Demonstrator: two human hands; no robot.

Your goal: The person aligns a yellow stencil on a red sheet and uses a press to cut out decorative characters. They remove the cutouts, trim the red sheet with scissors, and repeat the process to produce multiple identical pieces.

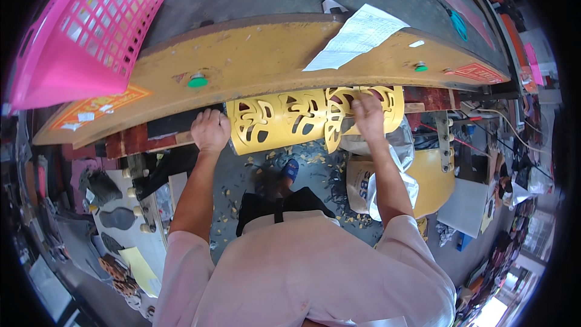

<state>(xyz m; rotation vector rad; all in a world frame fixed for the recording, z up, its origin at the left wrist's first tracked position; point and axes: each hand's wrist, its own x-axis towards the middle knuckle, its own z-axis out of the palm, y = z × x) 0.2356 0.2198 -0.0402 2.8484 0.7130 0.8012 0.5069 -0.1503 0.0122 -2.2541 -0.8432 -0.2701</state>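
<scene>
A yellow sheet (275, 122) with rows of curved cut-out holes hangs over the front edge of the machine bed, its near side bowed downward. My left hand (210, 131) is closed at the sheet's left end, knuckles up, beside a black surface; what its fingers grip is hidden. Over the right part of the sheet, my right hand (368, 115) has its fingers bent down, pinching a loose-looking yellow cut piece (333, 126). That piece is tilted up from the rest of the sheet, and the fingertips are partly hidden.
Above the sheet runs a wide tan machine beam (242, 57) with green buttons and a paper (357, 36). A pink basket (91, 42) stands at upper left. Yellow and dark scraps litter the floor (242, 172). A sack (361, 188) lies below right, near a tan board (433, 184).
</scene>
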